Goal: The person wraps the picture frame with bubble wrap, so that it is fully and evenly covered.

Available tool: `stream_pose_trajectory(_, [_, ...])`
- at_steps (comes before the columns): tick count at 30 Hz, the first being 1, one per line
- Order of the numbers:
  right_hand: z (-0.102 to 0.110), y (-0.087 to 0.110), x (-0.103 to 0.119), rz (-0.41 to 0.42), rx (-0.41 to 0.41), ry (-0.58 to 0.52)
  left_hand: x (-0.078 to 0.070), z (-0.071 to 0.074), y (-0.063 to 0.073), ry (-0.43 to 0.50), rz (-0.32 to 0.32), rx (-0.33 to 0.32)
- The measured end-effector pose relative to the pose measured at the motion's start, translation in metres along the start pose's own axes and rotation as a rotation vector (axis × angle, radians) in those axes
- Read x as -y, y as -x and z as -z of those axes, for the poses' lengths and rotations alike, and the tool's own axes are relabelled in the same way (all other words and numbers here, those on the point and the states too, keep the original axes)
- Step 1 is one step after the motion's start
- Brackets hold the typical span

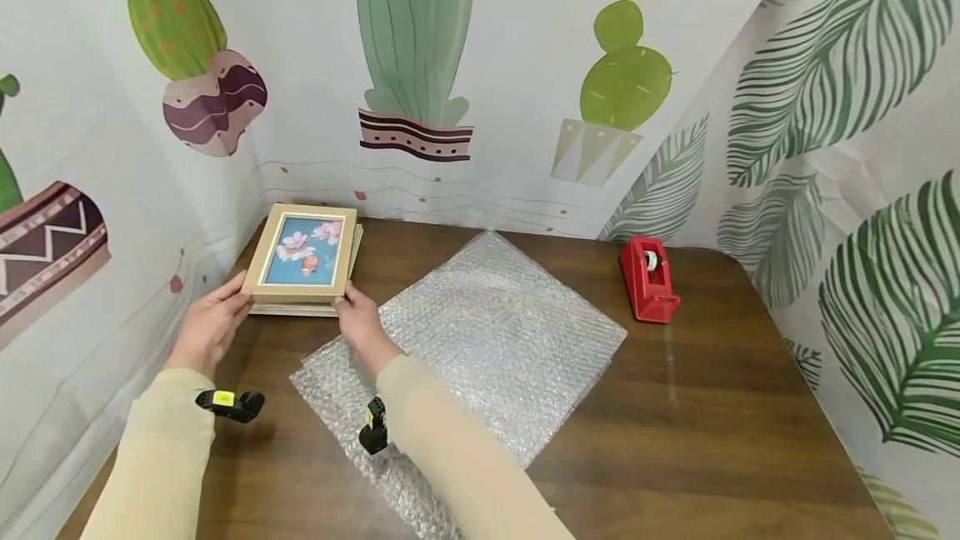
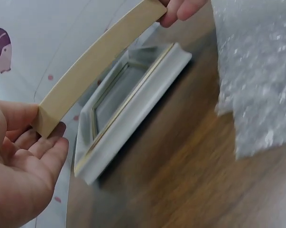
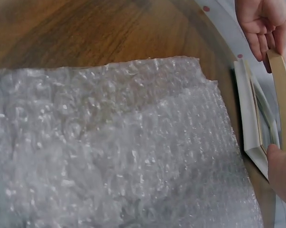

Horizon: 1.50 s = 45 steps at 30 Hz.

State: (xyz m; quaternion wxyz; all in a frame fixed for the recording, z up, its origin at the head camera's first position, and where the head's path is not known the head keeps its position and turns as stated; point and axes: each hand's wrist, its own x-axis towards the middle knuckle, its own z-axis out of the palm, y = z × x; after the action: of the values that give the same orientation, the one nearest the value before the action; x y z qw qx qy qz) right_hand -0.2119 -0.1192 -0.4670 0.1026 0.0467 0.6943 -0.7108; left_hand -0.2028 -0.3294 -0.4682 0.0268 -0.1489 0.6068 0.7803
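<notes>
Both hands hold a light wooden picture frame (image 1: 303, 291) with a pink-flower picture. In the head view, the left hand (image 1: 211, 325) pinches its near left corner and the right hand (image 1: 363, 325) its near right corner. The left wrist view shows the left hand's (image 2: 26, 164) thumb and fingers on either side of that edge. A white picture frame (image 2: 138, 116) lies on the table below, with a gap under the held one. To the right a sheet of bubble wrap (image 1: 495, 332) lies flat, partly beneath the right forearm.
A red tape dispenser (image 1: 649, 280) stands at the right back of the brown wooden table (image 1: 720, 407). Behind and beside the table hangs a white cloth (image 1: 517, 48) printed with cacti and leaves. A short clear strip (image 1: 671, 369) lies in front of the dispenser.
</notes>
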Motion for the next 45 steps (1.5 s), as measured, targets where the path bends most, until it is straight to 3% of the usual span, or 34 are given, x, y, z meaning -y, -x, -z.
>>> stream_pose_trajectory(9, [0.012, -0.004, 0.012, 0.003, 0.031, -0.184, -0.008, -0.019, 0.009, 0.225, -0.004, 0.003])
stream_pose_trajectory(17, [0.030, 0.003, 0.020, 0.058, 0.009, -0.199, -0.013, -0.034, 0.022, 0.308, -0.008, 0.007])
stream_pose_trajectory(27, [0.054, 0.009, 0.024, 0.056, -0.099, -0.289, -0.007, -0.057, 0.040, 0.263, 0.060, -0.052])
stream_pose_trajectory(32, [0.064, 0.013, 0.022, 0.061, -0.140, -0.274, -0.004, -0.072, 0.047, 0.201, 0.038, -0.054])
stream_pose_trajectory(41, [0.093, 0.027, 0.012, 0.063, -0.030, -0.179, 0.004, -0.099, 0.060, 0.124, -0.046, -0.041])
stream_pose_trajectory(45, [0.110, 0.036, 0.008, 0.070, -0.006, -0.157, 0.008, -0.114, 0.068, 0.010, -0.052, -0.040])
